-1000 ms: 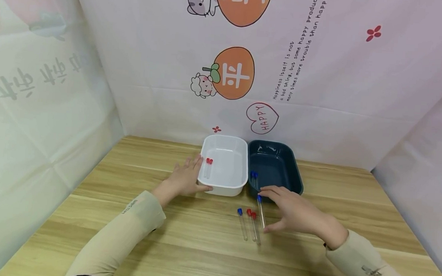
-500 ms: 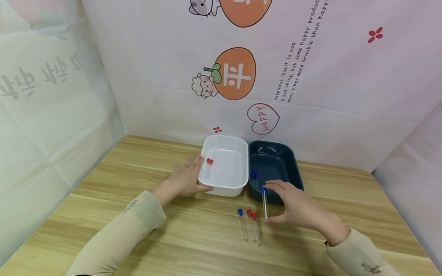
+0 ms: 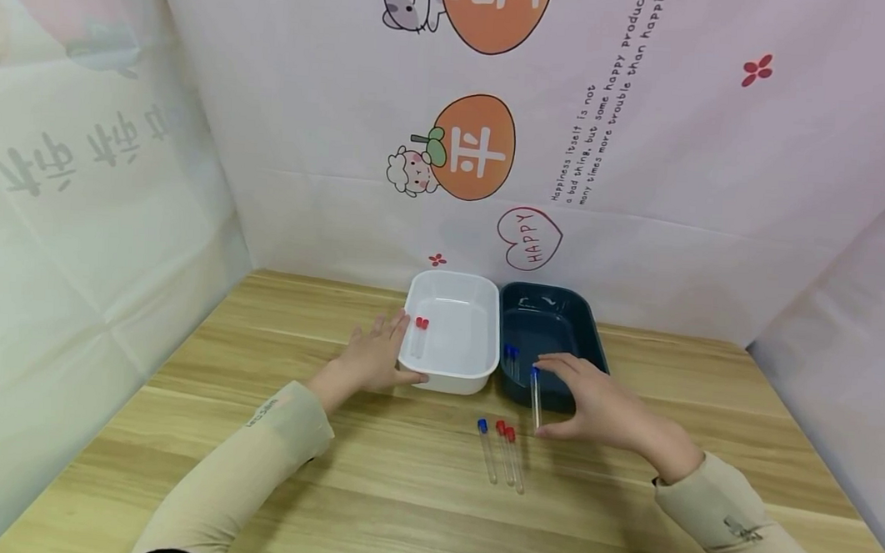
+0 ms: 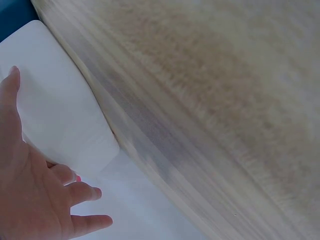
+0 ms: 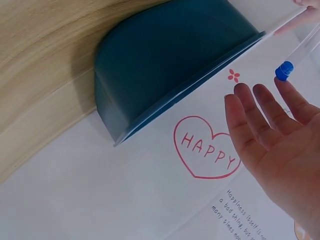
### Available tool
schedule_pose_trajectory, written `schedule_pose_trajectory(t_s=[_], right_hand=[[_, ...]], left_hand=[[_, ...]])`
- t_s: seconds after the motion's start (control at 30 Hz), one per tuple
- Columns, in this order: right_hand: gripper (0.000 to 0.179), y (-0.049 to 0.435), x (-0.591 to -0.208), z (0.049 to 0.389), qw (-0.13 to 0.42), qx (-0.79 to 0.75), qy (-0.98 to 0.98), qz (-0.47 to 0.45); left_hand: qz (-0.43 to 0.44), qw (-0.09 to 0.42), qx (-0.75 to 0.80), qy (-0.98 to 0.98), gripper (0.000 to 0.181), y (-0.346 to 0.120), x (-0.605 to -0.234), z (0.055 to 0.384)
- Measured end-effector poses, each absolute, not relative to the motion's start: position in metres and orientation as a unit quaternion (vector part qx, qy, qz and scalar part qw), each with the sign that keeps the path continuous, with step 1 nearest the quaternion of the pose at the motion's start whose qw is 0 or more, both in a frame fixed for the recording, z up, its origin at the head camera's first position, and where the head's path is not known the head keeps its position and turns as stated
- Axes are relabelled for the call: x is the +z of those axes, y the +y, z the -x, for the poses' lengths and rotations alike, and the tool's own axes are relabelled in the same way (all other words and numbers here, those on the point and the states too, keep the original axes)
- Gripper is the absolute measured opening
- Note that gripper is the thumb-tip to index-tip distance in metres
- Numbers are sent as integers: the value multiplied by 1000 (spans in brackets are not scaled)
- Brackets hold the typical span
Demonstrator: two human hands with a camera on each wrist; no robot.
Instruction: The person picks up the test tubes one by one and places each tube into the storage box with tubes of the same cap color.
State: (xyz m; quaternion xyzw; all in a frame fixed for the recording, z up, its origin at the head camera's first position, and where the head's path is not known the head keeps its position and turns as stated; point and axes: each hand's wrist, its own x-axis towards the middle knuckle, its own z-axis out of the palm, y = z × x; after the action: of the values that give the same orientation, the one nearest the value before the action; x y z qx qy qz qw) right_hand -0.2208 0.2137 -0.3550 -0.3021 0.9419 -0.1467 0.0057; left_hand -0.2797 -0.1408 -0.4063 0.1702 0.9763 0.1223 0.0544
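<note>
My right hand [image 3: 594,401] holds a clear test tube with a blue cap [image 3: 535,398] lengthwise, a finger at the cap and the thumb at the far end. In the right wrist view the blue cap [image 5: 284,71] meets one fingertip. The tube is raised by the near side of the dark blue bin [image 3: 553,316], where two blue-capped tubes [image 3: 511,355] lie. With fingers spread, my left hand [image 3: 371,358] rests at the left side of the white bin [image 3: 455,382]. Inside that bin are two red-capped tubes [image 3: 420,334].
On the wooden table [image 3: 371,498], in front of the bins, lie one blue-capped tube [image 3: 487,453] and two red-capped tubes [image 3: 511,460]. The bins stand side by side against a printed cloth backdrop [image 3: 330,137]. More cloth hangs along both sides.
My right hand has lifted the blue-capped test tube up and away from the tubes on the table, toward the dark blue bin. The left hand stays at the white bin.
</note>
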Motion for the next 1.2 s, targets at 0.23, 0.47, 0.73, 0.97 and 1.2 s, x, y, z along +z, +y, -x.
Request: schedule_pose_trajectory(t_s=[0.23, 0.47, 0.73, 0.97, 1.2], right_hand=[[90, 216, -354, 225, 8, -165, 941, 295], [87, 218, -355, 234, 3, -167, 940, 299], [85, 220, -356, 243, 2, -170, 939, 299], [86, 223, -358, 251, 22, -168, 941, 294], [87, 226, -360, 261, 17, -168, 940, 298]], left_hand=[[-170, 54, 120, 977, 115, -141, -406, 280], [-168, 56, 124, 976, 116, -140, -406, 279], [-168, 56, 127, 976, 116, -141, -407, 280], [-168, 53, 122, 977, 115, -141, -407, 280], [-169, 55, 126, 976, 115, -141, -406, 279]])
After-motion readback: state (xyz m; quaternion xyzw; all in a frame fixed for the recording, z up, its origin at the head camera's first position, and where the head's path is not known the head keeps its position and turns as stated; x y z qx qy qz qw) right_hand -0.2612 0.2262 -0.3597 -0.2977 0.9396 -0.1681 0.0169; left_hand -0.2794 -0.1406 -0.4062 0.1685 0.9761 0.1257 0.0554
